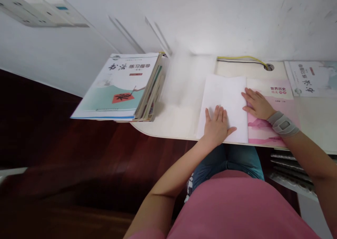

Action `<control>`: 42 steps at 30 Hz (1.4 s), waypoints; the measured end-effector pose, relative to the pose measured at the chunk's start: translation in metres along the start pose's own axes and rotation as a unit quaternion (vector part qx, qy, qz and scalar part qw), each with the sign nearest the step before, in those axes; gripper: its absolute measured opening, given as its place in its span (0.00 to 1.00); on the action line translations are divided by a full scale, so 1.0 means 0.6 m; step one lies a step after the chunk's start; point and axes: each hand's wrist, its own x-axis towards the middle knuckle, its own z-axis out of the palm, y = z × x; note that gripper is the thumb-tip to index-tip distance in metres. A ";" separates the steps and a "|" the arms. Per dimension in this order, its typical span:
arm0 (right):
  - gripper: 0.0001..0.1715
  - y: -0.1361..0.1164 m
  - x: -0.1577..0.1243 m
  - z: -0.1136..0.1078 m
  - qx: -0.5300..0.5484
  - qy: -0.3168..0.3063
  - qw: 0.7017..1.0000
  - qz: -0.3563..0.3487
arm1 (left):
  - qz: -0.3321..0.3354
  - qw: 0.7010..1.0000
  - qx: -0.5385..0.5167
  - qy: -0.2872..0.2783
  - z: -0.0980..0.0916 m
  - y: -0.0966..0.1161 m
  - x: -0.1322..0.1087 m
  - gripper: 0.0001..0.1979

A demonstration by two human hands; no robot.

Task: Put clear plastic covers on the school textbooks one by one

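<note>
A pink textbook [276, 91] lies on the pale desk [179, 123], partly wrapped by a white sheet of paper [223, 91] on its left side. My left hand [217, 125] lies flat on the white paper near the desk's front edge, fingers stretched out. My right hand [256, 104], with a grey wristband, rests on the book where the paper's edge meets the pink cover, fingers spread flat.
A stack of books [121, 88] with a calligraphy workbook on top overhangs the desk's left end. Another workbook [310, 78] lies at the far right. A yellow and black cable [242, 58] runs into a desk hole by the white wall. Dark wooden floor lies below.
</note>
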 end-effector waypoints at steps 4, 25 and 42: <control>0.46 -0.003 0.000 0.000 -0.005 -0.006 1.000 0.004 | -0.006 1.000 0.001 0.010 -0.001 -0.003 0.006 0.36; 0.50 -0.017 0.006 0.003 -0.036 -0.024 0.999 0.020 | -0.044 0.999 0.007 0.012 0.000 -0.033 0.017 0.33; 0.45 -0.087 0.022 0.009 -0.056 -0.081 0.995 -0.002 | -0.273 0.954 -0.109 0.061 -0.019 -0.143 -0.030 0.27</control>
